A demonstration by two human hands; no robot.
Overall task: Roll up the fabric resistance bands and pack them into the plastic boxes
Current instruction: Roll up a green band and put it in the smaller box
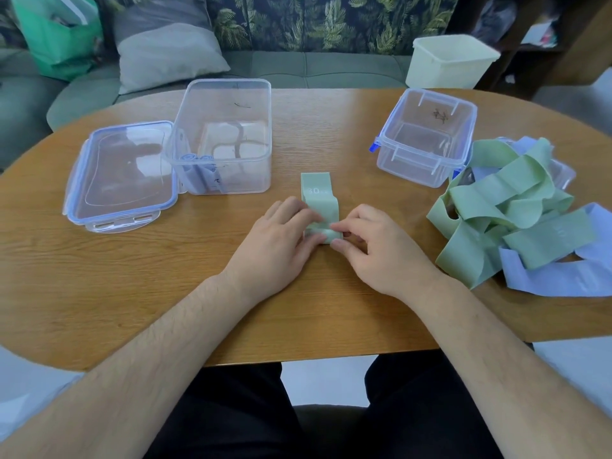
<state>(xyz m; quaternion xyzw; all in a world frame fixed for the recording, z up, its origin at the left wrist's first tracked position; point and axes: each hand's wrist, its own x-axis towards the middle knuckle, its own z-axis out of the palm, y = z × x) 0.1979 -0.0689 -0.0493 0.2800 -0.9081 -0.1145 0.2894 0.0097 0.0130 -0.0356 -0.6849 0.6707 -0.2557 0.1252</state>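
A light green fabric band (318, 193) lies flat on the wooden table (165, 279), running away from me, with its near end rolled up. My left hand (281, 236) and my right hand (371, 240) both pinch that rolled end between fingers and thumbs. A tall clear plastic box (228, 97) stands at the left and holds two rolled blue bands (200, 172). A smaller clear box (427, 134) with blue clips stands at the right, with nothing inside it. A tangled pile of green and blue bands (516, 210) lies at the far right.
A clear lid with a blue rim (121, 175) lies flat to the left of the tall box. A cream tub (450, 61) stands behind the table's far edge. A sofa with a grey cushion (165, 58) and a green bag (56, 31) is beyond.
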